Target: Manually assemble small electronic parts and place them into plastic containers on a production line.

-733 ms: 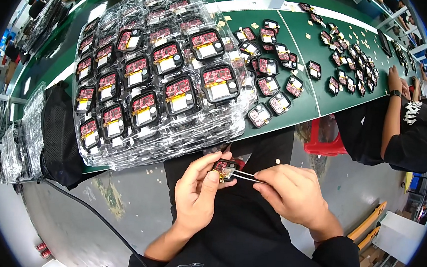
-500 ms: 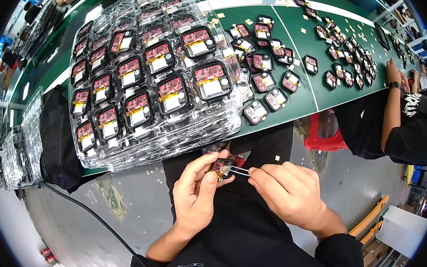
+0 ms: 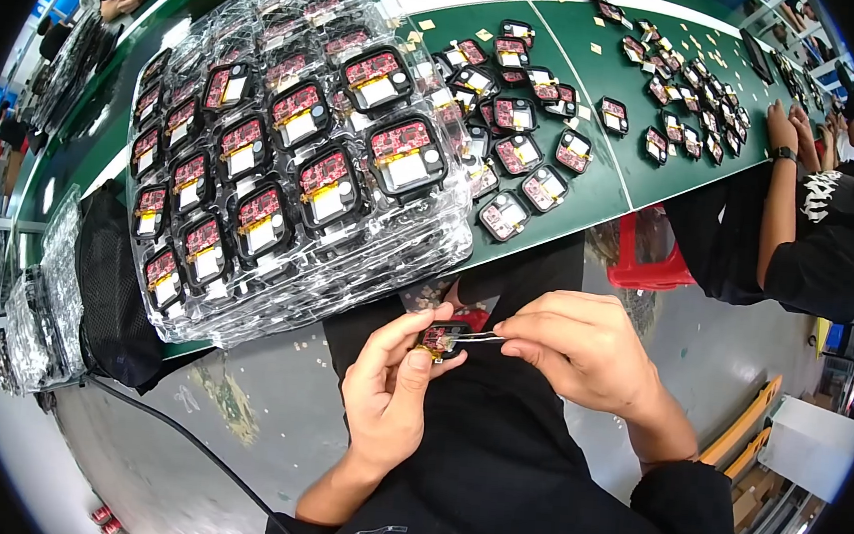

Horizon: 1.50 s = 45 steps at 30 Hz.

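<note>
My left hand [image 3: 390, 385] grips a small black-framed device housing [image 3: 439, 338] with a red circuit board inside, held over my lap. Its thumb and fingers close round the housing's edges. In my right hand [image 3: 581, 347] is a pair of metal tweezers [image 3: 482, 338], pinched between thumb and forefinger. The tweezers' tips reach onto the board from the right; whether they grip a part there is too small to tell.
Stacked clear plastic trays [image 3: 348, 251] of similar housings stand at the left on the green table [image 3: 594, 190]. Loose housings [image 3: 544, 188] lie right of them. A co-worker [image 3: 782, 215] sits at the far right near a red stool [image 3: 649, 254]. A black cable [image 3: 193, 439] hangs at lower left.
My right hand has turned and lifted slightly, so the tweezers lie at a different angle over the board. The left hand still holds the housing. The view has shifted a little.
</note>
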Motion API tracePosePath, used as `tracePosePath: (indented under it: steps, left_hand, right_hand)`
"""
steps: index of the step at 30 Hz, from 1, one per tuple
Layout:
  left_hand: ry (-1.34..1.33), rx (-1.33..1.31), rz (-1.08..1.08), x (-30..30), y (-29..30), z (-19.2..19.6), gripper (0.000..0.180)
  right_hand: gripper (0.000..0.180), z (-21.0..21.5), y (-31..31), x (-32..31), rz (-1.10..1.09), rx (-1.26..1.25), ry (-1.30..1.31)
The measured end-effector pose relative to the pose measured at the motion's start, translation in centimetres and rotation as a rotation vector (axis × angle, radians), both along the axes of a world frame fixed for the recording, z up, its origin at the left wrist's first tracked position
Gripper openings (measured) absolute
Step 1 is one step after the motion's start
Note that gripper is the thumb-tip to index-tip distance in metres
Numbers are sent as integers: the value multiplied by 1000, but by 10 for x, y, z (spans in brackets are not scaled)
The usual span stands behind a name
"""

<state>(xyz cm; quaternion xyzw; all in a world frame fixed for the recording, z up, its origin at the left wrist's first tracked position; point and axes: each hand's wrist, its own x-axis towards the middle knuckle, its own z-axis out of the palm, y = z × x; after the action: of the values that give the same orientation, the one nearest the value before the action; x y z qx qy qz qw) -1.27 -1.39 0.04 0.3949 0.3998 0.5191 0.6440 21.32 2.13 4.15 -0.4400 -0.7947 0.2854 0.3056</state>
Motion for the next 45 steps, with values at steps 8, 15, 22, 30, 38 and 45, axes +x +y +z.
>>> tracePosePath:
  steps: [8,15,22,30,38,45]
  left_hand:
    - [-5,19,-8,2,-1,0,36]
    - [44,25,41,2,0,-2,38]
    - [117,96,62,6,-3,-5,36]
    - [-105,-18,141,-2,-1,-9,37]
    - [-75,-7,134,3,-3,-7,36]
    - [-53,22,129,5,-4,-8,35]
  right_hand:
    - [20,9,-7,-3,-21,157,-121]
    - [20,17,-20,-11,-48,286,-306]
    - [24,8,-34,-28,-144,320,-346]
    - [23,-13,-29,-24,-92,359,-101]
    - [25,-6,-37,-30,-181,404,-222]
    - [25,-7,-40,-36,-201,417,-270]
